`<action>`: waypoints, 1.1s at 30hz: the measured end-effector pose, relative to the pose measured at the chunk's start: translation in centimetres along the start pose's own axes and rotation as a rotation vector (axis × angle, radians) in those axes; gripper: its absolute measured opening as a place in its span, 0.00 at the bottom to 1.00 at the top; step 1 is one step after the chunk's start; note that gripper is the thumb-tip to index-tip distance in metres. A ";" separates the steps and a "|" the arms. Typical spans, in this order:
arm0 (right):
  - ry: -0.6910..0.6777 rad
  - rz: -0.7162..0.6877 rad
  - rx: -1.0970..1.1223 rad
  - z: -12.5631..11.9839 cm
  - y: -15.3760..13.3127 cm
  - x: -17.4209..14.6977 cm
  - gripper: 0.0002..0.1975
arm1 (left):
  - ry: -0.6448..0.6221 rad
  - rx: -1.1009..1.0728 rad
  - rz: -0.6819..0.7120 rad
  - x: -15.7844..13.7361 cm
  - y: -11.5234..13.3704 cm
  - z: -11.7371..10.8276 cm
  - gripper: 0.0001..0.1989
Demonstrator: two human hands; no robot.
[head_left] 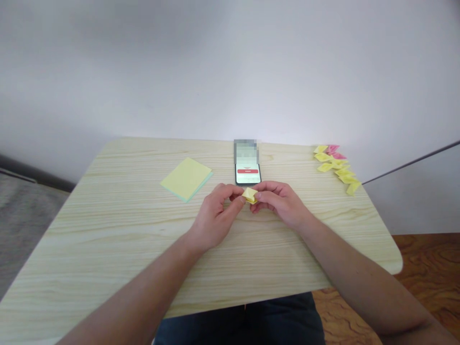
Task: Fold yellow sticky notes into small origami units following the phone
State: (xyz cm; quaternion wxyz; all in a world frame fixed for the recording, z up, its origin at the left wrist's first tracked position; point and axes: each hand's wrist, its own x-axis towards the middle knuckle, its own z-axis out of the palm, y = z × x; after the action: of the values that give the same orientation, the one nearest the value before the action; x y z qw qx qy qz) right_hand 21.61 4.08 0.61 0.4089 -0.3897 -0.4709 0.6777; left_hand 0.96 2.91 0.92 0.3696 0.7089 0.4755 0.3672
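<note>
A small piece of folded yellow paper [249, 194], layered and roughly diamond-shaped, is held up over the middle of the table. My left hand [220, 213] pinches its left corner between thumb and forefinger. On the opposite side, my right hand [278, 200] grips the right edge, its thumb in front and its fingers curled behind. Both hands are closed on the paper, and some fingertips are hidden behind it. Just beyond the paper lies a phone [247, 173] with a lit screen, partly blurred.
A stack of square paper sheets [187, 178], yellow on top with green beneath, lies to the left. Several folded yellow paper pieces [338, 164] and pink ones [334, 149] line the right edge of the wooden table [118, 225]. A white wall [223, 76] stands behind.
</note>
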 end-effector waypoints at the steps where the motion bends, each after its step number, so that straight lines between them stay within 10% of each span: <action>1: -0.004 -0.003 -0.012 0.0 0.0 0.0 0.09 | 0.002 -0.002 -0.004 0.0 0.0 0.0 0.09; 33: 0.022 -0.012 -0.164 0.5 -0.6 0.0 0.09 | -0.007 0.067 -0.009 -0.1 -0.1 0.2 0.08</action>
State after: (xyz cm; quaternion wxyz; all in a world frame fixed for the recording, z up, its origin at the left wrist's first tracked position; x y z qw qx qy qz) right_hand 21.27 4.10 1.28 0.3847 -0.4263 -0.5226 0.6302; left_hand 1.09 2.80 0.70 0.3489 0.7199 0.4895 0.3470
